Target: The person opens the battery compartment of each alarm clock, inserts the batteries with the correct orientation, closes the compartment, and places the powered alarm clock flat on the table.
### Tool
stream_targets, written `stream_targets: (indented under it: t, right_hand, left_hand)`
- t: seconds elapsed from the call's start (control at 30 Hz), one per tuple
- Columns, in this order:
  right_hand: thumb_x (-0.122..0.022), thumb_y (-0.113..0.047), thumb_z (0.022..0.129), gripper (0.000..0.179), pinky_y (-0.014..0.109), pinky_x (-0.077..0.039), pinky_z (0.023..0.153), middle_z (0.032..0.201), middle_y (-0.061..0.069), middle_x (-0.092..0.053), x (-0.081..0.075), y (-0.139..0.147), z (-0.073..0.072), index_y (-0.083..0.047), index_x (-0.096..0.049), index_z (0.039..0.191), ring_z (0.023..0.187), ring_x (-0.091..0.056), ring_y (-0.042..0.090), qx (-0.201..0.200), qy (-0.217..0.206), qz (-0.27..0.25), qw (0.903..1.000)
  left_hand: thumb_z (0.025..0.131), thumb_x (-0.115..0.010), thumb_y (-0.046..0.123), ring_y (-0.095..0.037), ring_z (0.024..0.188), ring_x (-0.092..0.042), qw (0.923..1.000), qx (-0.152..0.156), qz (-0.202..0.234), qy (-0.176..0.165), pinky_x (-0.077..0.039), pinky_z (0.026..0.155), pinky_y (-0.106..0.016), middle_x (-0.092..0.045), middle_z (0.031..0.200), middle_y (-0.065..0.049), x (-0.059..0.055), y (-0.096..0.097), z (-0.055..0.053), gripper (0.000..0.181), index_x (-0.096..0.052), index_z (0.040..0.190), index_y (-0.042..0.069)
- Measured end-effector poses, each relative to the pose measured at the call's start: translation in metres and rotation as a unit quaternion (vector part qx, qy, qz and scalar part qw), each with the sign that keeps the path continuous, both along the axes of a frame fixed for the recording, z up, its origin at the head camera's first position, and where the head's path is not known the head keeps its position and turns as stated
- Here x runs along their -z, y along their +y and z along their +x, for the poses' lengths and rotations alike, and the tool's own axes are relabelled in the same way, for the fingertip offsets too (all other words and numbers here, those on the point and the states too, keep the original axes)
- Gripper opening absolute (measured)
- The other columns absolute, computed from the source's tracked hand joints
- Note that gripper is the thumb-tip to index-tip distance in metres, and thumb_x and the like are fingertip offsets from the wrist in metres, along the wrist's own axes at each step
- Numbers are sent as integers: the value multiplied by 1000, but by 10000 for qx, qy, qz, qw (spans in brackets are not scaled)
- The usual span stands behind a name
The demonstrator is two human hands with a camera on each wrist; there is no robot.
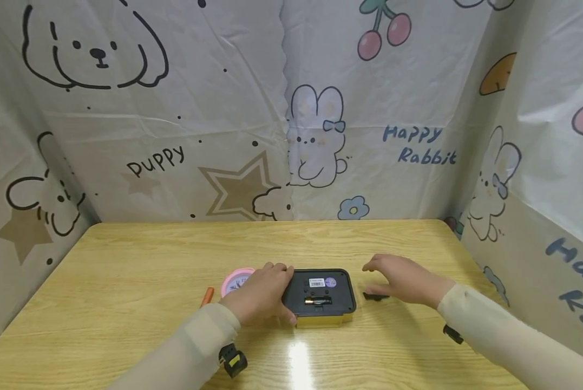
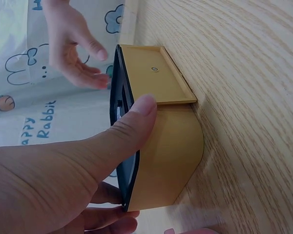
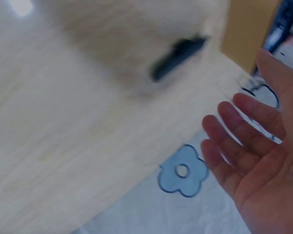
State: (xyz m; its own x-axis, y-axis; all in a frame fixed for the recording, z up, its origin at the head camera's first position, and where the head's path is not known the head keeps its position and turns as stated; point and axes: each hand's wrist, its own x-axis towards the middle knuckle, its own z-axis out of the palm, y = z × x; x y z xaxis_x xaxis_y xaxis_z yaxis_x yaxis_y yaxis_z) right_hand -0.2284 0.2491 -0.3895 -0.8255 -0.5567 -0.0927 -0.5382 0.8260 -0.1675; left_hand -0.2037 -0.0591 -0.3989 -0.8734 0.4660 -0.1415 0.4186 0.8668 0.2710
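A gold box point(image 2: 171, 151) lies on the table with its black panel point(image 1: 337, 281) facing up. A battery point(image 1: 318, 300) shows in a recess of that panel, near two stickers. My left hand point(image 1: 264, 292) grips the box's left end, thumb on the near side point(image 2: 144, 105) and fingers around the far edge. My right hand point(image 1: 400, 279) is to the right of the box, fingers spread and loosely bent, holding nothing. Below it a small black plastic piece point(image 3: 178, 57) lies on the table, apart from the fingers in the right wrist view.
A pink round clock point(image 1: 235, 279) sits behind my left hand, partly hidden by it. Left of it is an orange stick-like object point(image 1: 207, 296). Printed cloth point(image 1: 223, 108) hangs along the back and both sides of the wooden table point(image 1: 140, 271).
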Motion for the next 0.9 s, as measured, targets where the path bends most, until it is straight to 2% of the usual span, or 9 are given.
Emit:
stream_targets:
  t: [0.3,0.67,0.9]
  right_hand:
    - [-80,-27,87,36,38,-59,84,106,4,-72,20,13,5,-5,-73,115,96,-69,20,-315,254,135,9991]
    - [-83,-22,83,19,29,-56,72,92,-6,-67,30,23,7,-14,-73,98,81,-62,6,-405,370,126,9984]
    - [-82,-19,84,13,28,-56,71,89,-7,-64,32,23,9,-17,-72,93,79,-61,5,-478,422,134,9979]
  left_hand:
    - [60,-93,52,-33,133,-52,10000,-42,-62,9,-43,114,-47,-53,149,-17,1,0,1,114,-45,150,-1]
    - [61,-93,51,-34,131,-53,10000,-27,42,-7,-44,113,-48,-53,149,-18,-1,-2,2,114,-44,150,-1]
    - [62,-93,52,-34,129,-54,10000,6,94,23,-44,113,-47,-54,147,-18,1,-3,1,114,-44,150,-2]
